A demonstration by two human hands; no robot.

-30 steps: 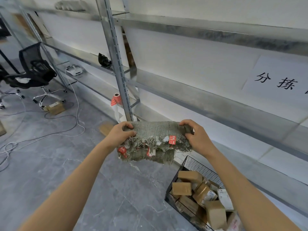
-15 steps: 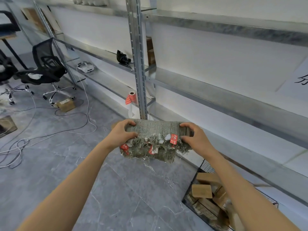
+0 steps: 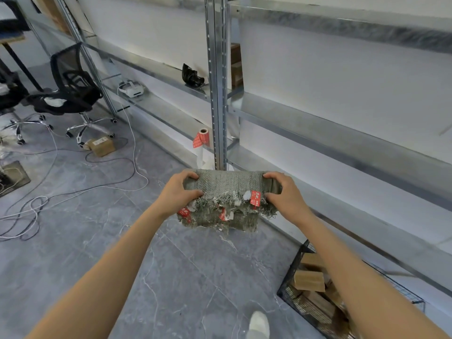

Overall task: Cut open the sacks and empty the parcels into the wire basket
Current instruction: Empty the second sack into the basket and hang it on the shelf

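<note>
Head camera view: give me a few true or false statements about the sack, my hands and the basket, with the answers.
1. The left hand and the right hand both grip the sack. True.
2. The wire basket is empty. False: cardboard parcels lie in it.
3. Red labels hang on the sack's frayed edge. True.
4. The sack rests on the floor. False: it is held in the air, folded, in front of the shelving.
5. An office chair stands at the left of the view. True.
</note>
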